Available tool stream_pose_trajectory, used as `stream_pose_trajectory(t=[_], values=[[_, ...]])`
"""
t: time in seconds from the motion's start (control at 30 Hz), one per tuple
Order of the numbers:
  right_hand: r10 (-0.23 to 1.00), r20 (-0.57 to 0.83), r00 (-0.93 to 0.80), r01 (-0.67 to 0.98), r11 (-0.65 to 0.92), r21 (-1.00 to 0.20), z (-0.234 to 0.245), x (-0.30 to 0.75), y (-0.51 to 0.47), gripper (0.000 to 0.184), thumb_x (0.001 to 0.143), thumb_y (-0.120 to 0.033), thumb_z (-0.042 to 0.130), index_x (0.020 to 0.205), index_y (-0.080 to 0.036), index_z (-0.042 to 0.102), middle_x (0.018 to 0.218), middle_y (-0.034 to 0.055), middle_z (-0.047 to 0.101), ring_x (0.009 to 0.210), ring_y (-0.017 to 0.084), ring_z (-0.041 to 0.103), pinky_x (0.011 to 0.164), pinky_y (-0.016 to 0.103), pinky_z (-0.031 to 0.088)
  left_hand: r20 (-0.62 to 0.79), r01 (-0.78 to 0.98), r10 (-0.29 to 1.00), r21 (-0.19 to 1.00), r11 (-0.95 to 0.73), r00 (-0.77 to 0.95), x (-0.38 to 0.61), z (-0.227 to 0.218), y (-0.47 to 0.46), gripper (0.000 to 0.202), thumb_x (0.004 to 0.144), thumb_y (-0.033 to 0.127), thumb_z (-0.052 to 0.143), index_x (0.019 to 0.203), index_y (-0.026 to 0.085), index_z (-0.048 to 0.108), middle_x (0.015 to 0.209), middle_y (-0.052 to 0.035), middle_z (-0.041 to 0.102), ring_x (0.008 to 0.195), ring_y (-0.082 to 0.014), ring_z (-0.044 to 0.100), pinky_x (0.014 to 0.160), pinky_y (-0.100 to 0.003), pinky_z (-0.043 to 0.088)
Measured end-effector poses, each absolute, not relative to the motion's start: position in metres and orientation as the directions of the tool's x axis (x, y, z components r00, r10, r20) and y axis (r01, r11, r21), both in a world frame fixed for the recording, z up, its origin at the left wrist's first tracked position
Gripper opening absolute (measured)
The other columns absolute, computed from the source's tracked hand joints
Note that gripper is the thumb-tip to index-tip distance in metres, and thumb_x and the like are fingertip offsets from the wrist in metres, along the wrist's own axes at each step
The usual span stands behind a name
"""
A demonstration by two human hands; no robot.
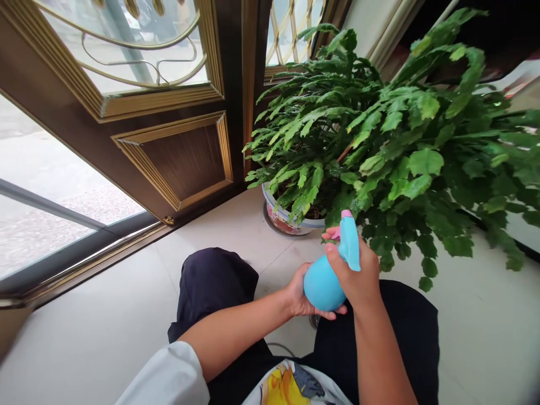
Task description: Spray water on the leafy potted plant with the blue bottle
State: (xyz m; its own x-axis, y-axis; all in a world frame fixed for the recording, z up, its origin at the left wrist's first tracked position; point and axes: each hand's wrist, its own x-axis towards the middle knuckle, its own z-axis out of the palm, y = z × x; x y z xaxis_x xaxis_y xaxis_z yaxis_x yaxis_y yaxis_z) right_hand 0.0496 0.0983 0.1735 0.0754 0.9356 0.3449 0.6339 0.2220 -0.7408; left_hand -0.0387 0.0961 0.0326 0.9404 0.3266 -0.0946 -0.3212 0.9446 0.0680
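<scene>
A light blue spray bottle (324,284) with a pink nozzle is held between both hands, tilted, its nozzle toward the plant. My right hand (358,270) is wrapped round the neck and trigger of the spray head, with fingers at the pink trigger. Underneath, my left hand (300,292) supports the round body of the bottle, its fingers curled below the base. Just beyond the nozzle spreads a large leafy green plant (363,135) with flat, segmented stems. It grows in a white pot with a floral pattern (283,218), largely hidden by the foliage.
A brown door with gold trim (181,157) stands open at the left, with bright ground outside. Pale floor tiles (97,332) lie around me. My knees in dark trousers (215,292) flank the hands. Trailing stems hang low at the right.
</scene>
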Motion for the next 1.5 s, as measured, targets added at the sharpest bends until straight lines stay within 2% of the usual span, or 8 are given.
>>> stream_pose_trajectory(t=[0.13,0.27,0.37,0.6,0.77,0.87,1.27,1.5], values=[[0.930,0.360,0.076,0.610,0.242,-0.754,0.174,0.058,0.091,0.040,0.081,-0.028,0.059,0.120,-0.026,0.065,0.119,0.0056,0.073,0.110,0.027,0.068,0.095,0.042,0.054,-0.138,-0.326,0.333,0.072,0.943,0.933,-0.033,0.028,0.089,0.065,0.078,0.058,0.055,0.122,0.011,0.062,0.096,-0.0191,0.074,0.078,-0.0358,0.073,0.058,-0.041,0.057],[0.915,0.376,0.144,0.552,0.241,-0.798,0.180,0.071,0.078,0.043,0.082,-0.028,0.060,0.124,-0.024,0.062,0.119,0.0073,0.072,0.114,0.027,0.066,0.101,0.044,0.051,-0.199,-0.359,0.376,0.119,0.926,0.905,-0.027,0.036,0.080,0.071,0.079,0.062,0.050,0.128,0.012,0.058,0.098,-0.0189,0.073,0.079,-0.0375,0.073,0.059,-0.043,0.056],[0.909,0.384,0.162,0.558,0.237,-0.795,0.182,0.083,0.069,0.027,0.087,-0.041,0.058,0.106,-0.024,0.067,0.108,0.0073,0.074,0.102,0.027,0.068,0.090,0.041,0.054,-0.260,-0.377,0.401,0.139,0.916,0.878,-0.020,0.043,0.072,0.073,0.080,0.065,0.047,0.130,0.012,0.056,0.100,-0.0188,0.072,0.080,-0.0364,0.072,0.063,-0.043,0.055],[0.882,0.382,0.274,0.543,0.186,-0.819,0.178,0.102,0.055,0.030,0.092,-0.047,0.051,0.084,-0.023,0.066,0.085,0.0046,0.072,0.072,0.021,0.064,0.069,0.035,0.053,-0.441,-0.390,0.408,0.136,0.911,0.799,-0.009,0.049,0.058,0.071,0.078,0.065,0.049,0.129,0.015,0.055,0.097,-0.0154,0.071,0.079,-0.0322,0.069,0.068,-0.040,0.050],[0.938,0.345,0.027,0.474,0.292,-0.831,0.187,0.090,0.069,0.022,0.089,-0.043,0.060,0.092,-0.023,0.067,0.092,0.0047,0.073,0.084,0.023,0.068,0.076,0.034,0.054,-0.469,-0.449,0.428,0.073,0.890,0.772,-0.007,0.065,0.047,0.057,0.078,0.056,0.052,0.118,0.016,0.060,0.097,-0.0143,0.069,0.081,-0.0294,0.066,0.066,-0.036,0.046],[0.966,0.252,-0.052,0.397,0.251,-0.883,0.186,0.078,0.091,0.025,0.090,-0.045,0.059,0.091,-0.022,0.068,0.085,0.0034,0.072,0.076,0.020,0.066,0.068,0.031,0.053,-0.490,-0.531,0.456,-0.017,0.847,0.743,-0.014,0.073,0.049,0.054,0.077,0.052,0.052,0.118,0.018,0.059,0.097,-0.0130,0.068,0.085,-0.0290,0.065,0.066,-0.034,0.044],[0.997,0.075,-0.012,0.172,0.076,-0.982,0.179,0.048,0.164,0.053,0.078,-0.050,0.064,0.122,-0.022,0.069,0.077,0.0002,0.072,0.074,0.018,0.066,0.065,0.029,0.050,-0.563,-0.613,0.447,-0.141,0.777,0.695,-0.050,0.102,0.094,0.047,0.079,0.046,0.049,0.114,0.017,0.059,0.089,-0.0132,0.064,0.083,-0.0299,0.062,0.058,-0.031,0.046],[0.998,0.061,0.021,0.059,0.060,-0.996,0.182,0.039,0.195,0.039,0.074,-0.042,0.064,0.107,-0.024,0.073,0.061,-0.0037,0.063,0.062,0.017,0.060,0.065,0.032,0.050,-0.587,-0.656,0.493,-0.089,0.749,0.643,-0.057,0.116,0.113,0.042,0.084,0.047,0.048,0.108,0.016,0.061,0.089,-0.0133,0.063,0.082,-0.0301,0.062,0.056,-0.033,0.051]])
